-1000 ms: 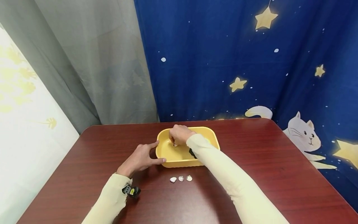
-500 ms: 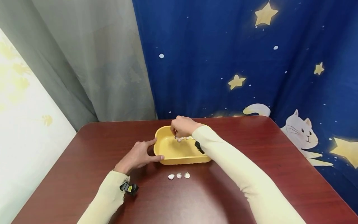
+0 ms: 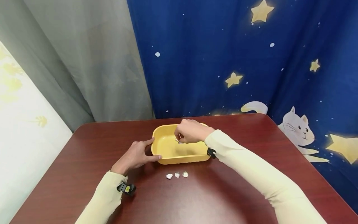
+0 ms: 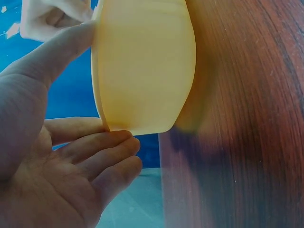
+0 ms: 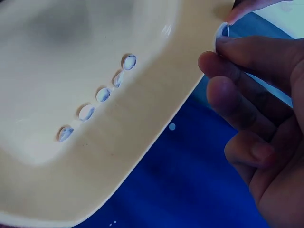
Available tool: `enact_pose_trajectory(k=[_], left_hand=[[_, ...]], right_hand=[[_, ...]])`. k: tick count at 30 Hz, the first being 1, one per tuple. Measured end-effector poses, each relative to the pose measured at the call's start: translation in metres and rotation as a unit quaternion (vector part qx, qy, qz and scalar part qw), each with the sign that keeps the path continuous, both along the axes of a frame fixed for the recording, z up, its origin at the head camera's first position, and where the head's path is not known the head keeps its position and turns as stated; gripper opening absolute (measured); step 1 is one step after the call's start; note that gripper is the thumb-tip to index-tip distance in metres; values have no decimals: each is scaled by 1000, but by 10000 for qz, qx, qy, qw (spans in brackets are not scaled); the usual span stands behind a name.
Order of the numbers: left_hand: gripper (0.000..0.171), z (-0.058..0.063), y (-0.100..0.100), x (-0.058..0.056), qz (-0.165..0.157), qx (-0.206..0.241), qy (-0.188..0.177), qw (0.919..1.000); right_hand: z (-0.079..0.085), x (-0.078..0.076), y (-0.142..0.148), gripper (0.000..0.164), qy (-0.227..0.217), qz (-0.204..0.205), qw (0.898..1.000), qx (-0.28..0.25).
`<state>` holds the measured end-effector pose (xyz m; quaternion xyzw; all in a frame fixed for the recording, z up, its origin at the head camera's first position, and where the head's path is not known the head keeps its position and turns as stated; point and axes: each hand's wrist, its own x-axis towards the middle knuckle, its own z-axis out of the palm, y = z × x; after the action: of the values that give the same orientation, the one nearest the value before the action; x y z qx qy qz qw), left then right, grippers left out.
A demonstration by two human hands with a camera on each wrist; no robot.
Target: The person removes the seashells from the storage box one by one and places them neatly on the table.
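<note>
My left hand (image 3: pixel 136 156) holds the left end of a yellow basin (image 3: pixel 167 149), with the thumb over the front rim and fingers at the left side. In the left wrist view, those fingers (image 4: pixel 111 149) meet the basin's lower corner. Above the basin's inside, my right hand (image 3: pixel 191 132) pinches a small pale seashell (image 5: pixel 222 35) between thumb and fingertips. Several more seashells (image 5: pixel 86 113) lie in a row inside the basin in the right wrist view; in the head view the hand hides most of them.
Three small shells (image 3: pixel 177 175) sit in a row on the dark red table (image 3: pixel 98 143), in front of the basin. A grey curtain (image 3: pixel 112 62) and a blue star-patterned curtain (image 3: pixel 195 62) hang behind the table's far edge.
My right hand went to the basin's far side, then came back nearer and to the right, a shell now showing at its fingertips. The left hand keeps its hold on the basin.
</note>
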<state>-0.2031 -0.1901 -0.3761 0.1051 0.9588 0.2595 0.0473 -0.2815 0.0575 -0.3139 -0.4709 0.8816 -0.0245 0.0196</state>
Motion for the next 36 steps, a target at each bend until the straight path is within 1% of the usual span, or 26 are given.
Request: enact_pose_trajectory(k=[4,8,15,19,28,36], left_hand=[[94,1,0,-1,-37,-42,17,10000],[93,2,-1,-1,-8,-68,-4,10000],[98,2,-1,-2,17,-84,-58,9999],[98,2,0,-2,-3,-61,-54,10000],[95,0,-1,-1,-78,-66,36,9999],[98,1,1,-2,-12,-104,-1,9999]], right_hand=[[2,9,13,9,118,89,9999,-75],[2,18,23,13,216,181,9995,-118],[-4,29,36,15,279,226,9988,-329],[-8,36,40,17,290,217,9986,-388],[-16,52,46,17,236,162,9991,-317],[-24,62,51,17,313,265,9983,-419]])
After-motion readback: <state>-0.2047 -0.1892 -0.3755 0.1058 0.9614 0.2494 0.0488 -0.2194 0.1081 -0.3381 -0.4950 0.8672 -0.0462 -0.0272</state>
